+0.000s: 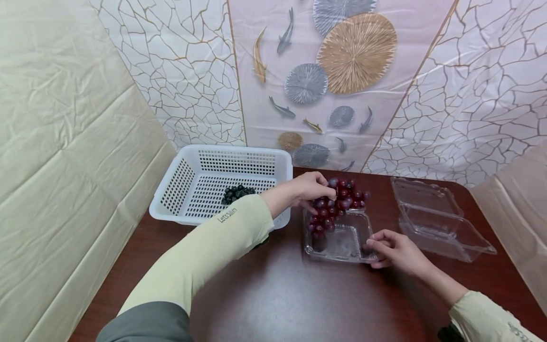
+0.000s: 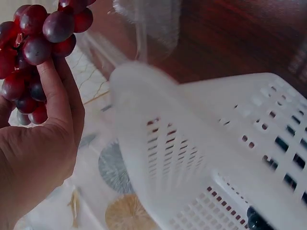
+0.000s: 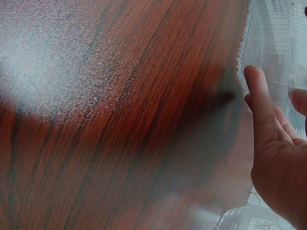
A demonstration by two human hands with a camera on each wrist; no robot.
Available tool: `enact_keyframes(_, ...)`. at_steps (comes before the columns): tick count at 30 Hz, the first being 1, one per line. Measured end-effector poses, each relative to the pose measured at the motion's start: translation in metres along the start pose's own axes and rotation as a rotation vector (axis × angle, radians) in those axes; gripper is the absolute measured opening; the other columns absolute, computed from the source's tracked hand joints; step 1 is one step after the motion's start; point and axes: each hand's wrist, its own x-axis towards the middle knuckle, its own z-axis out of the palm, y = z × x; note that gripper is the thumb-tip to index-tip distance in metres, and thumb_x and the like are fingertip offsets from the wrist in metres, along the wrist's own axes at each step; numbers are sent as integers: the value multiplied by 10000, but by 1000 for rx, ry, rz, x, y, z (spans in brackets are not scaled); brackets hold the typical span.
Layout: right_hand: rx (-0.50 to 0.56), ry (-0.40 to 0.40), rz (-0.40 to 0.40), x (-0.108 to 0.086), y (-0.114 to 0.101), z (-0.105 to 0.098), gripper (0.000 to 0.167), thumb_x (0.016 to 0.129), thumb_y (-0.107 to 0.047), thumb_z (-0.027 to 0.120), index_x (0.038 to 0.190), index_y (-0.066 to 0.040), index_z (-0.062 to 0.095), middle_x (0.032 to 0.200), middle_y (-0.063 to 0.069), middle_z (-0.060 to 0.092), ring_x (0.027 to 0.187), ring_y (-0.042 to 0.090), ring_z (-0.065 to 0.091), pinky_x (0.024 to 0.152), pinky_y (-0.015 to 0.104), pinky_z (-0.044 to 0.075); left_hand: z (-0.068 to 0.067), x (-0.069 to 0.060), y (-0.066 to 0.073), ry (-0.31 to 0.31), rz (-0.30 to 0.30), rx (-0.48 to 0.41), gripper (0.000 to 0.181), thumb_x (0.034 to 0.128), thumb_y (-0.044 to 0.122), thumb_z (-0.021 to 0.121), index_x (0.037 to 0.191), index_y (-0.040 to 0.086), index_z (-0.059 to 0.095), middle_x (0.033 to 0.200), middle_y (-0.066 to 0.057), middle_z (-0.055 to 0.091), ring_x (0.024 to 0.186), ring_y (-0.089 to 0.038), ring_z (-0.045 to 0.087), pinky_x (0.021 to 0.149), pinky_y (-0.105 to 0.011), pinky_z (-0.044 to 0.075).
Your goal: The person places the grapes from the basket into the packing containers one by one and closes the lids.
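Observation:
A bunch of red grapes [image 1: 331, 209] hangs from the left hand [image 1: 311, 188], over the left and back part of a clear plastic box [image 1: 342, 237]. In the left wrist view the fingers of the left hand [image 2: 45, 129] curl round the grapes [image 2: 33, 48]. The right hand [image 1: 395, 251] pinches the box's near right corner between thumb and fingers; in the right wrist view the right hand [image 3: 280, 134] has its fingers along the wall of the clear box [image 3: 268, 43].
A white perforated basket [image 1: 171, 216] with dark berries [image 1: 237, 193] stands at the left, close to the left forearm. An open clear box [image 1: 436, 228] with its lid raised lies at the right. Patterned cloth [image 1: 205, 85] hangs behind the brown table [image 1: 273, 294].

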Motion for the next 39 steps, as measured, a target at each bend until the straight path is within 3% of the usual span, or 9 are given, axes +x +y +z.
enact_keyframes(9, -8, 20, 2, 0, 0, 2, 315, 1106, -99, 600, 1233, 184, 543, 1108, 265, 765, 778, 280, 796, 725, 452, 673, 20, 7, -13, 5, 61, 149, 288, 932, 105, 791, 1088, 79, 550, 1095, -71, 550, 869, -193, 636, 577, -378, 651)
enact_keyframes(13, -11, 22, 2, 0, 0, 2, 308, 1107, -97, 596, 1229, 181, 543, 1102, 250, 767, 776, 278, 795, 723, 453, 673, 28, 11, -17, 27, 96, 313, 290, 924, 129, 807, 1099, 92, 578, 1123, -51, 571, 886, -196, 658, 573, -350, 647)
enact_keyframes(19, -28, 3, -14, 0, -1, 0, 273, 1109, -87, 590, 1207, 164, 551, 1108, 236, 766, 769, 270, 789, 721, 459, 672, 35, 15, -21, 46, 156, 621, 293, 918, 239, 823, 1103, 137, 620, 1115, -12, 678, 1072, -197, 613, 681, -216, 578)
enact_keyframes(21, -29, 0, -19, 0, -1, 0, 265, 1108, -86, 592, 1198, 161, 553, 1079, 223, 769, 764, 266, 787, 719, 460, 672, 37, 17, -23, 25, 153, 630, 291, 918, 227, 822, 1095, 146, 606, 1131, -25, 672, 1062, -219, 639, 653, -248, 612)
enact_keyframes(25, -33, -12, -29, 0, -2, 0, 264, 1110, -84, 585, 1188, 165, 548, 989, 185, 762, 763, 265, 787, 719, 463, 672, 40, 19, -26, -3, 194, 715, 305, 912, 248, 815, 1095, 161, 587, 1138, -10, 664, 1031, -199, 643, 720, -230, 586)
enact_keyframes(28, -46, -6, -31, 0, -3, 1, 251, 1107, -78, 588, 1176, 160, 549, 985, 198, 760, 760, 290, 790, 712, 462, 672, 43, 18, -26, -5, 240, 799, 319, 913, 284, 809, 1097, 166, 577, 1085, 12, 667, 1003, -169, 621, 739, -193, 494)
enact_keyframes(33, -64, 18, -21, -1, -1, 2, 233, 1104, -80, 596, 1165, 143, 560, 1063, 248, 765, 754, 316, 791, 706, 460, 671, 48, 17, -26, 0, 242, 848, 317, 929, 273, 811, 1086, 168, 557, 998, 22, 648, 906, -147, 639, 676, -204, 513)
enact_keyframes(39, -59, 21, -8, 0, -1, 2, 238, 1106, -94, 598, 1170, 132, 560, 1049, 223, 765, 764, 317, 792, 712, 463, 671, 57, 16, -28, 8, 246, 970, 341, 922, 285, 836, 1109, 181, 571, 985, 40, 658, 902, -136, 641, 732, -237, 496)
